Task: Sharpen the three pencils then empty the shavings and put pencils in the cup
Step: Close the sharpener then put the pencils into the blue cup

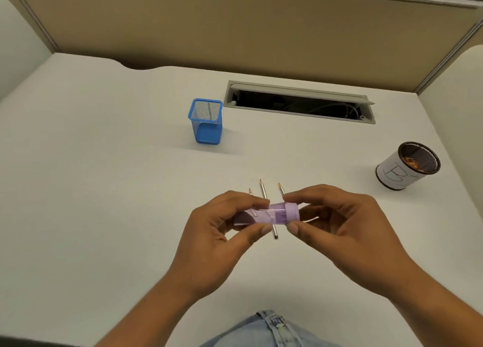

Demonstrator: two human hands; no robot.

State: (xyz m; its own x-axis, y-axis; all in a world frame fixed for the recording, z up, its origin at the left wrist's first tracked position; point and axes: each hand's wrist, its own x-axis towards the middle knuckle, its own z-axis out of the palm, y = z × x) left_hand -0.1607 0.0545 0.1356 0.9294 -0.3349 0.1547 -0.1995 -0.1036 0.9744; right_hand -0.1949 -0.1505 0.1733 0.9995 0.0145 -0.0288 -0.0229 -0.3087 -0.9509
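Observation:
A purple see-through pencil sharpener [271, 214] lies sideways between both hands above the desk. My left hand [219, 231] grips its clear container end. My right hand [337, 221] pinches its darker cap end. Three pencils lie side by side on the desk under the hands, tips pointing away: the left pencil [250, 191], the middle pencil [263, 188] and the right pencil [281, 187]; the hands hide most of their length. A blue mesh cup [206, 120] stands behind them. A white-wrapped round bin [406, 166] with shavings inside stands at the right.
An open cable slot [300, 102] with wires is cut into the white desk [104, 177] behind the blue cup. Beige partition walls [235, 28] close off the back and sides. My denim-clad lap shows at the bottom edge.

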